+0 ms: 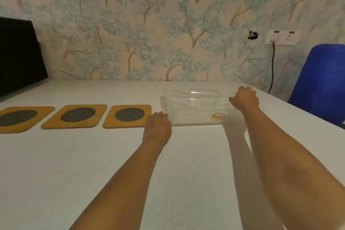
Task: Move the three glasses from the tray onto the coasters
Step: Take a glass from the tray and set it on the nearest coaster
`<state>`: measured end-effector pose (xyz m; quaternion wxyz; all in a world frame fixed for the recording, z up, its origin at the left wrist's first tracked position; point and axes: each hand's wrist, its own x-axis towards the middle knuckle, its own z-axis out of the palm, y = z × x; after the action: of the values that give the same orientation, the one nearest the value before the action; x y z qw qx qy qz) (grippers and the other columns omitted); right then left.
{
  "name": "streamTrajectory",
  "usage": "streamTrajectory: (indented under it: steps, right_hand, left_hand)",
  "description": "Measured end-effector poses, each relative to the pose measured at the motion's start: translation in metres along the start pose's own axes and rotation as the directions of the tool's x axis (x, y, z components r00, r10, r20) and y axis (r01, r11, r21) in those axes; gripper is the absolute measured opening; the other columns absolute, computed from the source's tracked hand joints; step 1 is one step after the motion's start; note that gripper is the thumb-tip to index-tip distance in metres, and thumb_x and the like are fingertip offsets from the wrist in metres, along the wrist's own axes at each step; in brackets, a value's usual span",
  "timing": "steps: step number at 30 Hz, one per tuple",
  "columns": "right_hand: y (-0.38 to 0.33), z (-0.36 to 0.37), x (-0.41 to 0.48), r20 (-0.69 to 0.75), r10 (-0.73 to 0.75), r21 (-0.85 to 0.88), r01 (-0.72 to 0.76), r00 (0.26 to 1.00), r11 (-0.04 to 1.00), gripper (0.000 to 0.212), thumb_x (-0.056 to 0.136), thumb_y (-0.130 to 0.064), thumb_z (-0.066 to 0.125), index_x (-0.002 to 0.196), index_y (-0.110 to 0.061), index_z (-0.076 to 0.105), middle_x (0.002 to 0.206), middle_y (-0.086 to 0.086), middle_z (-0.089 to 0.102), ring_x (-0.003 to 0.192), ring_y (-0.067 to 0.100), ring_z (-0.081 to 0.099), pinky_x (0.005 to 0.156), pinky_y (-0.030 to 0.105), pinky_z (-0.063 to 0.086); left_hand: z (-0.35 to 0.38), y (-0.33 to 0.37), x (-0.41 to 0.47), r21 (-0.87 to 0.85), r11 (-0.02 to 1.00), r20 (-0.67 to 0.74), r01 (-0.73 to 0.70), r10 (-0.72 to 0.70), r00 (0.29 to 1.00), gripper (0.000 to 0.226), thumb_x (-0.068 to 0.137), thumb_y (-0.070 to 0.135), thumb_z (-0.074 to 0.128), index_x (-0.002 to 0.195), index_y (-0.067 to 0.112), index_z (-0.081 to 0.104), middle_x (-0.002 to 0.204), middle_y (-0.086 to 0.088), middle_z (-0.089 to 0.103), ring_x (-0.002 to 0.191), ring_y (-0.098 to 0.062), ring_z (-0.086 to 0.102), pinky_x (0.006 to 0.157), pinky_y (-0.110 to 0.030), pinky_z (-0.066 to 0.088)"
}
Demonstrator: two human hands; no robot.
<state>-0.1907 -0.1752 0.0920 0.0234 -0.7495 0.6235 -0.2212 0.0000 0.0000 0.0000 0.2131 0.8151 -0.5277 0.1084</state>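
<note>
Hands both reach toward a clear plastic rectangular tray (197, 117) w/ a round orange sticker on its near wall, sitting on a white speckled table (93, 164) right of centre. Clear drinking glasses (194, 97) stand inside the tray, crowded together; they're see-through and blurred, so can't count them or separate edges reliably. Left hand (157, 129) rests palm-down at the tray's near-left corner, fingers curled over and touching the rim; whether it actually grips the edge, can't tell. Right hand (244, 99) sits at the tray's right end, knuckles up, fingers bent down in a loose fist over the rim, thumb pointing in toward the glasses; what's under the fingers is hidden, so grip unclear.

Left of the tray, 3 square wooden coasters w/ round dark mesh centres lie in a row along the table: nearest coaster (128, 115) just beside the left hand, middle coaster (76, 115), far-left coaster (20, 118) cut off by frame edge. All 3 are bare.

Behind: tree-pattern wallpaper, white wall socket (281, 37) w/ a black cable plugged in, blue chair (323, 80) at right, black object (18, 52) at left.
</note>
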Motion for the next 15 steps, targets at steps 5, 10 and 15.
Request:
streamTrajectory:
  steps: [5,10,15]
  right_hand:
    - [0.014,0.008,0.022,0.183,0.117,-0.100,-0.100,0.976,0.990,0.051,0.094,-0.022,0.051,0.139,-0.002,0.040,0.145,0.017,0.040,0.135,0.033,0.035,0.107,0.040,0.035]
    - [0.015,0.014,0.029,0.218,0.122,-0.097,-0.103,0.968,0.990,0.062,0.086,-0.027,0.065,0.138,-0.004,0.041,0.143,0.016,0.042,0.135,0.033,0.034,0.106,0.040,0.036]
    - [0.015,0.018,0.035,0.301,0.157,-0.046,-0.150,0.941,0.988,0.091,0.080,-0.036,0.072,0.149,-0.010,0.018,0.149,0.020,0.032,0.138,0.039,0.033,0.113,0.050,0.031]
  left_hand:
    - [0.009,0.001,0.011,-0.038,0.999,-0.023,0.010,-0.011,1.000,0.032,0.099,0.014,0.033,0.119,0.007,0.056,0.122,-0.010,0.061,0.115,-0.024,0.052,0.105,-0.036,0.037]
    - [0.012,-0.002,0.013,-0.029,1.000,-0.046,0.010,-0.011,0.999,0.030,0.098,0.015,0.033,0.110,0.007,0.059,0.113,-0.010,0.063,0.107,-0.024,0.055,0.100,-0.037,0.041]
    - [0.012,-0.001,0.012,-0.039,0.999,-0.052,0.011,-0.013,0.999,0.030,0.099,0.017,0.033,0.111,0.007,0.059,0.113,-0.009,0.063,0.107,-0.023,0.055,0.100,-0.036,0.041]
